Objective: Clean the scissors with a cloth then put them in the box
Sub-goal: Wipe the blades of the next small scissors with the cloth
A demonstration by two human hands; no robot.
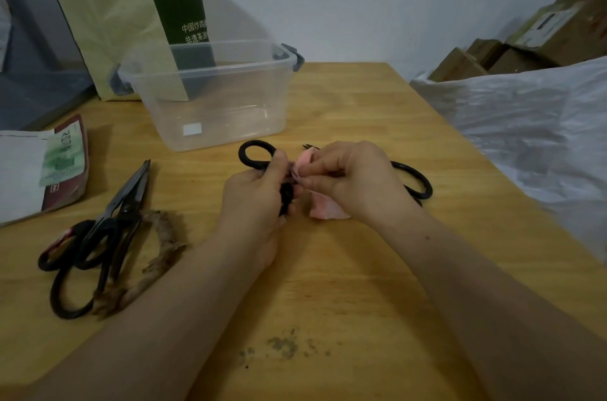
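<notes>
My left hand (259,200) grips a pair of black scissors (254,154) by the handle; one loop sticks up above my fingers. My right hand (354,180) pinches a pink cloth (323,208) folded around the blades, whose tips poke out just above it. Another black handle loop (415,180) lies on the table behind my right hand. Beyond my hands stands the clear plastic box (210,98), open, with nothing in it. A heap of other scissors (108,229) lies at the left, some with wrapped handles.
The wooden table (328,285) has dark crumbs near its front edge. A green paper bag (124,22) stands behind the box. A packet (65,164) lies at the left edge. White plastic sheeting (525,137) and cardboard cartons (542,39) crowd the right.
</notes>
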